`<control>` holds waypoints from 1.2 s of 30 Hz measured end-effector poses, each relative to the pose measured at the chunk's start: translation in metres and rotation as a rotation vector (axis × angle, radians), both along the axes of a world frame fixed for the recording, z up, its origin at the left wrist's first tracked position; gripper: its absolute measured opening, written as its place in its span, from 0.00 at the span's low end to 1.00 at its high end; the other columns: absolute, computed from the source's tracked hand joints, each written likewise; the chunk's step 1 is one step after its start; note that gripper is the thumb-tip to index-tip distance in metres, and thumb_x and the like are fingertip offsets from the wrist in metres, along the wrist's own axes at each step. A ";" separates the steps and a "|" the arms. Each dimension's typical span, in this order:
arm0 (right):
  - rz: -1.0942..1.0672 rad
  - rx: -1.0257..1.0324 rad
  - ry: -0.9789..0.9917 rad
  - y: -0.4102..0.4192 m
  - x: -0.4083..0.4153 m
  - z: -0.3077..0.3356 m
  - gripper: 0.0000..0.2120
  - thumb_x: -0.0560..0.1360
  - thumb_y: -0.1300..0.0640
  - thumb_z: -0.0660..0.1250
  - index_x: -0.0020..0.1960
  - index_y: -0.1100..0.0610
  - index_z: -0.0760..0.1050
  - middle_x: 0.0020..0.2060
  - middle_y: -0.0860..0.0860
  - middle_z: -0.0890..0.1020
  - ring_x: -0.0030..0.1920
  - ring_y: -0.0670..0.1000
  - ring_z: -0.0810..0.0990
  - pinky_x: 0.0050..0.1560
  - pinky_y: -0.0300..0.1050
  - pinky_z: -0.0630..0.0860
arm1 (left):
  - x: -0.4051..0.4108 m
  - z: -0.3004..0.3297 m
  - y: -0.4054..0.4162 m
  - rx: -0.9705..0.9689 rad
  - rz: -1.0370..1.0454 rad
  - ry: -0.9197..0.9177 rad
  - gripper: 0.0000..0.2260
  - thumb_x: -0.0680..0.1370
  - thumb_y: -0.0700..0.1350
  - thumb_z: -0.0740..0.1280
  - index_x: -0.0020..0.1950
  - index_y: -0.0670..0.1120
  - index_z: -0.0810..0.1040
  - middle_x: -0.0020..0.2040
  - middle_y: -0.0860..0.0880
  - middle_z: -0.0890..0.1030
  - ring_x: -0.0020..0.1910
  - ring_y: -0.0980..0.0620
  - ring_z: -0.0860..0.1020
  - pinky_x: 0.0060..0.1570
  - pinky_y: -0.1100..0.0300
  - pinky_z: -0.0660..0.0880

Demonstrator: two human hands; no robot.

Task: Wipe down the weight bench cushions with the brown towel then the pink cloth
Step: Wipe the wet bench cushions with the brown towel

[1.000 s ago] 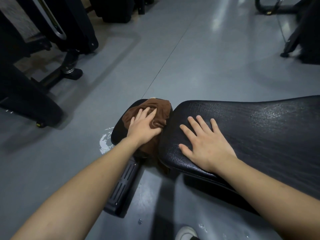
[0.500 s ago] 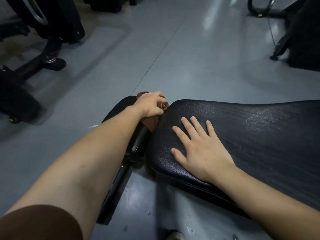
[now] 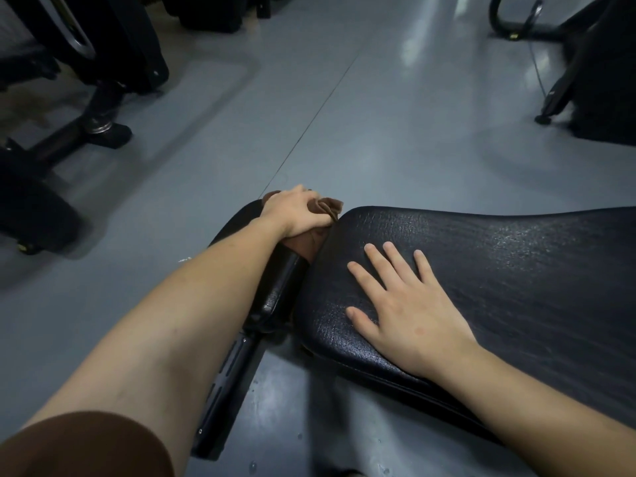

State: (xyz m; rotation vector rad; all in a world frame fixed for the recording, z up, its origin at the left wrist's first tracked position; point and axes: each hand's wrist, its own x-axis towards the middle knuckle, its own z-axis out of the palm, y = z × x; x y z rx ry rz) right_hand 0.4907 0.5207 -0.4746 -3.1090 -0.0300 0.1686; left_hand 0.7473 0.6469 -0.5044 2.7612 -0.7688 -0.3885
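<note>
Item 1, far left: dark gym machine frame [image 3: 99,122], its foot resting on the grey floor [image 3: 344,132].

Item 2, lower left: brown sleeve [image 3: 86,445] at the frame edge, bare forearm running up and right from it.

Item 3: left hand [image 3: 296,213], fingers curled and closed over the brown towel [image 3: 325,207]. The towel is bunched; a crumpled fold shows just right of the knuckles and a further part hangs below the palm. It lies on the small seat cushion [image 3: 241,218], pressed into the gap where that cushion meets the larger one.

Item 4: black adjustment rail [image 3: 227,380], slotted, running beneath the left forearm down toward the floor.

Item 5: long bench cushion [image 3: 516,270], black textured vinyl, with a sheen toward its far right part.

Item 6: right hand [image 3: 406,311], flat and palm down on the long cushion near its left end, fingers spread, holding nothing. It is near the towel but not touching it.

Item 7, upper right: further black equipment [image 3: 592,80] with a thin cable.
</note>
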 end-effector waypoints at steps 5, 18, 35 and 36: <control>-0.003 -0.005 -0.006 0.000 -0.001 -0.002 0.36 0.79 0.34 0.44 0.80 0.50 0.62 0.80 0.56 0.59 0.81 0.59 0.53 0.77 0.66 0.52 | 0.006 -0.003 0.013 -0.042 0.104 0.017 0.34 0.70 0.73 0.55 0.68 0.57 0.76 0.65 0.48 0.75 0.67 0.44 0.73 0.67 0.48 0.67; -0.005 0.013 -0.008 0.000 0.001 -0.002 0.36 0.78 0.33 0.43 0.80 0.49 0.60 0.81 0.55 0.57 0.81 0.58 0.50 0.78 0.66 0.49 | 0.025 -0.013 0.059 -0.013 0.464 0.133 0.34 0.74 0.74 0.55 0.75 0.58 0.66 0.77 0.44 0.62 0.74 0.39 0.67 0.72 0.46 0.63; -0.027 -0.039 -0.008 0.000 0.001 -0.003 0.37 0.77 0.32 0.44 0.78 0.49 0.65 0.79 0.55 0.63 0.80 0.59 0.58 0.77 0.66 0.55 | -0.062 -0.018 0.131 -0.064 0.792 0.267 0.49 0.69 0.79 0.57 0.81 0.50 0.56 0.77 0.39 0.60 0.74 0.35 0.66 0.73 0.42 0.64; -0.028 -0.038 -0.010 0.001 0.001 -0.003 0.37 0.77 0.32 0.44 0.78 0.49 0.65 0.79 0.55 0.64 0.80 0.59 0.58 0.77 0.66 0.55 | -0.067 -0.019 0.134 -0.065 0.807 0.265 0.49 0.69 0.79 0.57 0.81 0.50 0.56 0.77 0.39 0.60 0.74 0.35 0.66 0.73 0.43 0.64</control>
